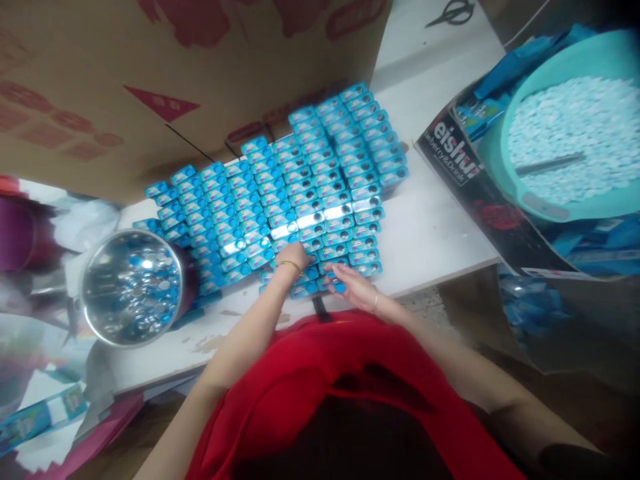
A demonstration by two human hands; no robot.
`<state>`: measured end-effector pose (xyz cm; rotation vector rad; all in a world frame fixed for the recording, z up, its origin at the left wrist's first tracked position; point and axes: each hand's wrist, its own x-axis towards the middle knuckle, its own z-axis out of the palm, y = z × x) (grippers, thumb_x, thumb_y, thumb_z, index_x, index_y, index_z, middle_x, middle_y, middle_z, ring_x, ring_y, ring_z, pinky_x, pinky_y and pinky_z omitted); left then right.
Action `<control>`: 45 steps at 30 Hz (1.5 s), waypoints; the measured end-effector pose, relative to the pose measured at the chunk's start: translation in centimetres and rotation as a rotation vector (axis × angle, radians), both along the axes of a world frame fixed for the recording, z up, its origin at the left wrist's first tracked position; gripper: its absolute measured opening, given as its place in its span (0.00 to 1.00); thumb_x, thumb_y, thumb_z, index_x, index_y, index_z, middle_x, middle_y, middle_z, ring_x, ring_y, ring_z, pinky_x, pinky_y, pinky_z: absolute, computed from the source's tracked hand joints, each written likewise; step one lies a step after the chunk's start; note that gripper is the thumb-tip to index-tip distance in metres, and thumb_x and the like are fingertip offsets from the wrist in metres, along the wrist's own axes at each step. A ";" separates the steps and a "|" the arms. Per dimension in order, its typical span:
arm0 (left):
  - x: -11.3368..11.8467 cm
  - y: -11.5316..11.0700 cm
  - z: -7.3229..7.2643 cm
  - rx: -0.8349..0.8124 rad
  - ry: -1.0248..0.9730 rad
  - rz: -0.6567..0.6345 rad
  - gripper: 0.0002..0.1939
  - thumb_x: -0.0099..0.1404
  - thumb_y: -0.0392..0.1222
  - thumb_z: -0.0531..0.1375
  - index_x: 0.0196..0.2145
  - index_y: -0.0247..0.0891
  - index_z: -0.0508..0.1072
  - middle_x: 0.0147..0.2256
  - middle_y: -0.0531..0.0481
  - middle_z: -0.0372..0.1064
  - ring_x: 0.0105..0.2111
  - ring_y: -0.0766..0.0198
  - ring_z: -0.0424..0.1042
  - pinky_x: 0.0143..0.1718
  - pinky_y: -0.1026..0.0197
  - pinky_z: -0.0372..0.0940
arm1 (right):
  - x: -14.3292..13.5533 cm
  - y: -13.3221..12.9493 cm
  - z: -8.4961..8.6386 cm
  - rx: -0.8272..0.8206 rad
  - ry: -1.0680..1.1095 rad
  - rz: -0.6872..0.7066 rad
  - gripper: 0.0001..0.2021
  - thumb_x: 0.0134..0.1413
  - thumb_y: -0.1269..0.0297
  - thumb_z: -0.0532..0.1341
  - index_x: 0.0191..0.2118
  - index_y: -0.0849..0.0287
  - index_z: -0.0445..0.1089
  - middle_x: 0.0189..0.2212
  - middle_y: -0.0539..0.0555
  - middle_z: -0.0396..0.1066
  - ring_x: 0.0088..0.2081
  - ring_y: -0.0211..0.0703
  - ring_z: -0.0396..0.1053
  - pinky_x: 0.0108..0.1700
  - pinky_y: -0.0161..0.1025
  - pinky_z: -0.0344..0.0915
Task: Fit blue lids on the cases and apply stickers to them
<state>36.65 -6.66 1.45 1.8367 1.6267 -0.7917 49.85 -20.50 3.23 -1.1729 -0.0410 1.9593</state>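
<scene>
Many small blue boxes (280, 193) stand packed in rows on the table. Those to the left have round blue discs on their tops, while many to the right show a dark round spot. My left hand (294, 256) is at the near edge of the rows, fingers bunched down over a box; whatever they pinch is hidden. Beside it, my right hand (353, 285) is partly curled, palm inward, with small round blue caps (339, 287) at its fingers. A steel pot (93, 320) on the left holds loose blue and silver round caps (147, 287).
A large cardboard box (240, 60) stands behind the rows. On the right, a turquoise basin (543, 207) full of pale small pieces rests on a printed carton (450, 153). Black scissors (456, 12) lie at the far table end. The table's front edge (440, 273) runs near my body.
</scene>
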 end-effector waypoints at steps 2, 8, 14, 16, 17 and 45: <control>-0.2 0.3 0.0 -0.011 0.032 -0.016 0.25 0.55 0.60 0.62 0.41 0.36 0.75 0.43 0.35 0.74 0.46 0.49 0.73 0.42 0.57 0.67 | -0.2 0.2 0.0 0.008 -0.006 -0.012 0.13 0.52 0.54 0.65 0.38 0.54 0.66 0.26 0.47 0.67 0.24 0.33 0.65 0.22 0.29 0.57; -0.9 -0.4 0.5 0.080 0.056 -0.076 0.31 0.56 0.67 0.57 0.42 0.37 0.75 0.45 0.35 0.73 0.46 0.48 0.73 0.43 0.55 0.67 | -0.7 1.2 -0.1 0.027 -0.044 0.004 0.21 0.45 0.46 0.67 0.34 0.53 0.58 0.24 0.44 0.67 0.21 0.32 0.64 0.20 0.28 0.53; 0.5 0.6 0.8 0.010 0.043 -0.029 0.25 0.51 0.55 0.67 0.41 0.35 0.76 0.45 0.32 0.73 0.46 0.46 0.73 0.44 0.54 0.67 | -1.2 1.5 -0.5 0.093 -0.098 0.113 0.22 0.47 0.43 0.64 0.33 0.54 0.56 0.21 0.44 0.67 0.18 0.32 0.61 0.17 0.28 0.48; 0.8 0.7 1.3 0.028 0.005 -0.028 0.24 0.49 0.51 0.69 0.41 0.34 0.76 0.45 0.32 0.73 0.46 0.44 0.72 0.44 0.53 0.66 | -1.3 1.5 -0.4 0.096 -0.118 0.111 0.22 0.47 0.42 0.64 0.33 0.54 0.56 0.20 0.44 0.67 0.18 0.32 0.60 0.17 0.27 0.46; 0.7 0.5 1.6 0.050 -0.008 -0.036 0.22 0.51 0.50 0.68 0.41 0.34 0.75 0.45 0.33 0.73 0.46 0.45 0.72 0.45 0.52 0.66 | -1.2 1.6 -0.4 0.097 -0.126 0.099 0.23 0.47 0.42 0.64 0.33 0.54 0.56 0.20 0.44 0.66 0.18 0.31 0.60 0.16 0.27 0.45; 2.3 1.9 0.3 0.138 0.006 -0.169 0.19 0.66 0.53 0.54 0.40 0.36 0.75 0.42 0.35 0.74 0.44 0.49 0.74 0.40 0.55 0.66 | 0.7 4.1 -0.5 0.007 -0.071 -0.067 0.20 0.44 0.47 0.67 0.35 0.55 0.62 0.25 0.46 0.67 0.20 0.32 0.62 0.18 0.28 0.48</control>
